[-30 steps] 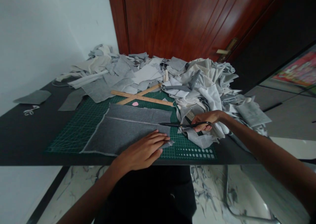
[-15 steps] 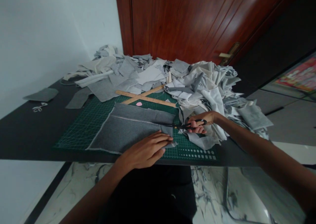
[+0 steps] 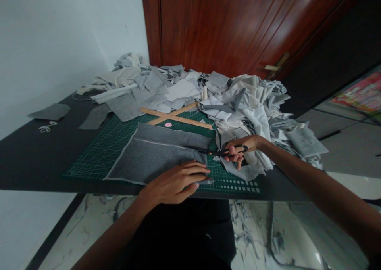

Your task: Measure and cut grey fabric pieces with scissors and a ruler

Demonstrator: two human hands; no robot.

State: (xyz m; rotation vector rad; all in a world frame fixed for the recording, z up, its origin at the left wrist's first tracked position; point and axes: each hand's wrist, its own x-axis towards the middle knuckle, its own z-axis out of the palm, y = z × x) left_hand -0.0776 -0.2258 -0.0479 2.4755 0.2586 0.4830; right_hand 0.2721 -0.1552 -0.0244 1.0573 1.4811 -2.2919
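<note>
A dark grey piece of fabric [image 3: 149,155], crossed by a pale line, lies on the green cutting mat [image 3: 89,159]. My left hand [image 3: 180,180] rests flat on its lower right part, fingers stretched out and pointing right. Black-handled scissors [image 3: 218,152] are in my right hand [image 3: 241,150], whose fingers are wrapped round the handles. Their blades point left and lie at the fabric's right side, along the pale line. The lower blade is hidden, apparently by the cloth. A fabric scrap [image 3: 245,171] lies just below my right hand.
Two wooden rulers [image 3: 175,117] cross each other behind the fabric, beside a pink piece of chalk [image 3: 168,125]. A big heap of grey and white cloth scraps [image 3: 244,95] runs along the back and right of the black table [image 3: 24,159]. White strips [image 3: 47,127] lie at left.
The scissors and my right hand have shifted very slightly left, with the fingers a little lower. My left hand stays on the cloth, and the fabric's right corner lies flatter.
</note>
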